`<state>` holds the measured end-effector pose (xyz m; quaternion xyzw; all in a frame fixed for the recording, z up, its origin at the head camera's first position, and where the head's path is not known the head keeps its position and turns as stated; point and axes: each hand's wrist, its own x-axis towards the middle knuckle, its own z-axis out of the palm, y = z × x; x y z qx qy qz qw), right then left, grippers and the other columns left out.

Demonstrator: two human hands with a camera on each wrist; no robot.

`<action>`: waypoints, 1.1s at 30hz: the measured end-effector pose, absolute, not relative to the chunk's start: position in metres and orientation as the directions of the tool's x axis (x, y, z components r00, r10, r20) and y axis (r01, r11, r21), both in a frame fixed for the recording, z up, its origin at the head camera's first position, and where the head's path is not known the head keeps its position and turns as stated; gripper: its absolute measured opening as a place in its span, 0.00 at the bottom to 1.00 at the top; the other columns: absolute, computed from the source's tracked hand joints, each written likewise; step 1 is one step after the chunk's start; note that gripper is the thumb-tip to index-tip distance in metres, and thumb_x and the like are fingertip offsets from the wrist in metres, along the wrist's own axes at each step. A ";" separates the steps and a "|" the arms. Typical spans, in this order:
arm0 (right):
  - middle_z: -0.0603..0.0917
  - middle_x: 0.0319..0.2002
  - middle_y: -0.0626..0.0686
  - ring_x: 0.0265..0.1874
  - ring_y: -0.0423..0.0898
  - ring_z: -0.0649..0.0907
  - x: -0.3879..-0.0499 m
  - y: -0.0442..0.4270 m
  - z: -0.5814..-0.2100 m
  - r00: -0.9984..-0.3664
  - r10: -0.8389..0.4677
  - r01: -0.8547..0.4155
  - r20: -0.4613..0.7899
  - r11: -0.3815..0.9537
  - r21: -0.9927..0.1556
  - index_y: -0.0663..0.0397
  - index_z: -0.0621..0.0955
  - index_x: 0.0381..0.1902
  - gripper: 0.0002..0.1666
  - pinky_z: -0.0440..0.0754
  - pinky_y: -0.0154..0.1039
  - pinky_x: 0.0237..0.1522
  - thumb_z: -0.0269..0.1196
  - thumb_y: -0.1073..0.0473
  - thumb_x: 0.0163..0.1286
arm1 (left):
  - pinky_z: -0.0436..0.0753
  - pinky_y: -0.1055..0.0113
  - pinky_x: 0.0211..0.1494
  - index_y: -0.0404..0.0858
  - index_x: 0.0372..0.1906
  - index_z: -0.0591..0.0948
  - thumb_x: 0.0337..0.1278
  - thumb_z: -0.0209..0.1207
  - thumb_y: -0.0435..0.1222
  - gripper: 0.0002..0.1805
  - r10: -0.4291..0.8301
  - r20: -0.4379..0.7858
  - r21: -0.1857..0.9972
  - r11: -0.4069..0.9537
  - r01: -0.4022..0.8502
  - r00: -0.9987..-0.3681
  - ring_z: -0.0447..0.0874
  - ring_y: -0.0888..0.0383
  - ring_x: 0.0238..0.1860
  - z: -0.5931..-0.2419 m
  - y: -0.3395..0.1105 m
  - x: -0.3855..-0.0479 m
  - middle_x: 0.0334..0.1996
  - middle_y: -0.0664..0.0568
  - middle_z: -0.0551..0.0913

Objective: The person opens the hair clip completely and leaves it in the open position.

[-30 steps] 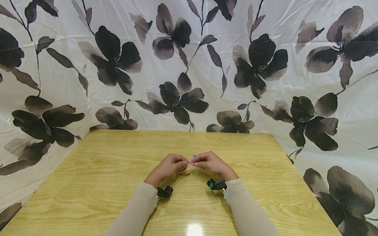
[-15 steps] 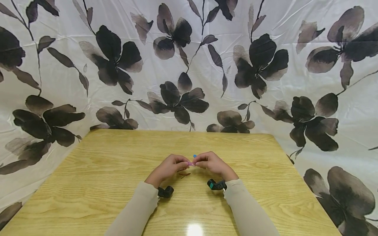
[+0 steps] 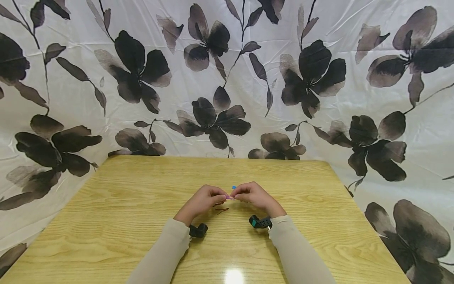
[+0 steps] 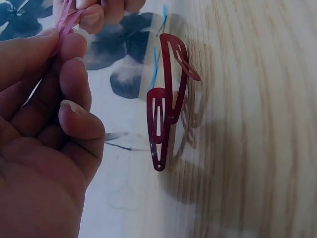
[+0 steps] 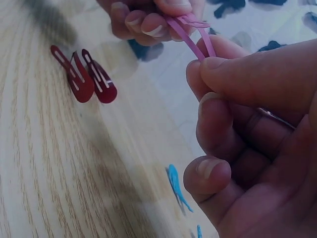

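Over the middle of the table, both hands pinch a slim pink hair snap clip (image 5: 185, 37) between thumb and forefinger. My left hand (image 3: 203, 199) has one end, and my right hand (image 3: 256, 196) has the other; the fingertips cover both ends. In the right wrist view, the clip's two narrow side strips and its middle tongue show between the fingers. Two dark red snap clips lie on the table by the left hand: one red clip (image 4: 159, 140) looks flat, while the tongue of the other red clip (image 4: 167, 74) stands out from its frame.
Two slim blue pieces, one larger blue piece (image 5: 174, 182) and one partly cut off (image 5: 199, 231), lie beyond the right hand. The wooden table (image 3: 142, 181) ends at a floral cloth (image 3: 262, 79). Each wrist wears a black camera mount (image 3: 260, 222).
The left hand has shifted very slightly right, closer to the right hand. Both hands keep pinching the pink snap clip. The red clips and blue pieces have not moved.
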<state>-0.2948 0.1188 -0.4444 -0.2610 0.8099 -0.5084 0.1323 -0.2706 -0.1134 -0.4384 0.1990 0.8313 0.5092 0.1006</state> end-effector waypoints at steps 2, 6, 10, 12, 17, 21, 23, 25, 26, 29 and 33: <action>0.85 0.39 0.54 0.28 0.43 0.74 -0.290 0.118 -0.437 -0.825 -0.562 -0.288 0.051 0.341 -0.895 0.59 0.85 0.44 0.10 0.74 0.38 0.33 0.59 0.63 0.70 | 0.81 0.57 0.44 0.42 0.42 0.88 0.66 0.58 0.41 0.11 0.427 0.032 0.888 0.403 0.222 -0.904 0.81 0.50 0.40 -0.438 -0.114 -0.270 0.41 0.45 0.86; 0.85 0.39 0.56 0.29 0.43 0.74 -0.286 0.116 -0.431 -0.822 -0.567 -0.289 0.056 0.330 -0.899 0.62 0.85 0.44 0.10 0.73 0.37 0.32 0.59 0.65 0.70 | 0.82 0.56 0.46 0.43 0.41 0.88 0.66 0.58 0.41 0.10 0.414 0.026 0.887 0.410 0.212 -0.910 0.83 0.49 0.43 -0.437 -0.114 -0.269 0.43 0.43 0.86; 0.85 0.42 0.56 0.31 0.42 0.75 -0.294 0.116 -0.443 -0.828 -0.557 -0.287 0.057 0.336 -0.897 0.59 0.85 0.45 0.11 0.74 0.36 0.35 0.60 0.62 0.70 | 0.83 0.57 0.46 0.43 0.40 0.88 0.64 0.59 0.40 0.09 0.396 0.024 0.892 0.407 0.198 -0.918 0.85 0.48 0.44 -0.438 -0.114 -0.270 0.44 0.43 0.86; 0.85 0.43 0.55 0.33 0.41 0.76 -0.296 0.116 -0.447 -0.833 -0.551 -0.288 0.060 0.338 -0.896 0.56 0.85 0.45 0.11 0.75 0.36 0.37 0.61 0.60 0.70 | 0.84 0.57 0.46 0.42 0.40 0.88 0.64 0.60 0.40 0.09 0.386 0.025 0.894 0.404 0.193 -0.922 0.86 0.48 0.44 -0.438 -0.114 -0.270 0.44 0.43 0.86; 0.85 0.43 0.53 0.36 0.40 0.79 -0.296 0.115 -0.448 -0.841 -0.537 -0.293 0.067 0.348 -0.891 0.54 0.86 0.44 0.10 0.77 0.36 0.40 0.61 0.58 0.70 | 0.84 0.58 0.45 0.43 0.38 0.88 0.62 0.61 0.40 0.08 0.356 0.029 0.888 0.419 0.188 -0.934 0.87 0.50 0.42 -0.440 -0.114 -0.271 0.42 0.45 0.86; 0.85 0.42 0.52 0.39 0.40 0.80 -0.296 0.113 -0.450 -0.849 -0.521 -0.314 0.089 0.363 -0.877 0.54 0.86 0.42 0.09 0.78 0.36 0.43 0.61 0.59 0.70 | 0.84 0.59 0.43 0.43 0.37 0.88 0.61 0.63 0.41 0.07 0.337 0.025 0.878 0.444 0.182 -0.941 0.87 0.51 0.39 -0.441 -0.115 -0.273 0.39 0.48 0.87; 0.86 0.41 0.52 0.39 0.40 0.81 -0.296 0.111 -0.450 -0.855 -0.508 -0.329 0.104 0.376 -0.866 0.53 0.86 0.41 0.08 0.79 0.36 0.44 0.62 0.59 0.69 | 0.83 0.59 0.43 0.43 0.37 0.88 0.60 0.63 0.41 0.08 0.329 0.020 0.874 0.453 0.176 -0.944 0.86 0.52 0.38 -0.442 -0.115 -0.274 0.38 0.49 0.86; 0.86 0.40 0.51 0.37 0.40 0.80 -0.296 0.109 -0.451 -0.864 -0.492 -0.336 0.110 0.399 -0.853 0.51 0.86 0.40 0.07 0.78 0.37 0.43 0.62 0.59 0.69 | 0.83 0.60 0.42 0.43 0.37 0.88 0.59 0.64 0.42 0.08 0.317 0.019 0.871 0.461 0.171 -0.948 0.86 0.52 0.38 -0.443 -0.116 -0.275 0.37 0.50 0.86; 0.86 0.40 0.50 0.36 0.40 0.80 -0.296 0.108 -0.452 -0.868 -0.483 -0.340 0.113 0.413 -0.845 0.49 0.86 0.39 0.06 0.78 0.37 0.42 0.62 0.59 0.68 | 0.83 0.60 0.42 0.43 0.37 0.88 0.59 0.64 0.41 0.07 0.310 0.018 0.871 0.462 0.167 -0.950 0.85 0.52 0.38 -0.443 -0.116 -0.275 0.37 0.51 0.86; 0.85 0.39 0.48 0.35 0.41 0.79 -0.296 0.104 -0.454 -0.879 -0.462 -0.349 0.120 0.449 -0.823 0.46 0.86 0.38 0.05 0.77 0.38 0.40 0.63 0.58 0.68 | 0.82 0.61 0.42 0.44 0.35 0.88 0.58 0.65 0.41 0.05 0.284 0.013 0.869 0.470 0.151 -0.959 0.84 0.52 0.38 -0.444 -0.116 -0.275 0.35 0.53 0.85; 0.85 0.40 0.46 0.35 0.42 0.79 -0.295 0.101 -0.456 -0.894 -0.432 -0.338 0.115 0.484 -0.808 0.42 0.86 0.37 0.06 0.77 0.39 0.39 0.62 0.57 0.69 | 0.81 0.63 0.41 0.46 0.33 0.87 0.58 0.65 0.39 0.03 0.253 0.019 0.863 0.485 0.144 -0.967 0.83 0.54 0.37 -0.445 -0.116 -0.275 0.34 0.54 0.85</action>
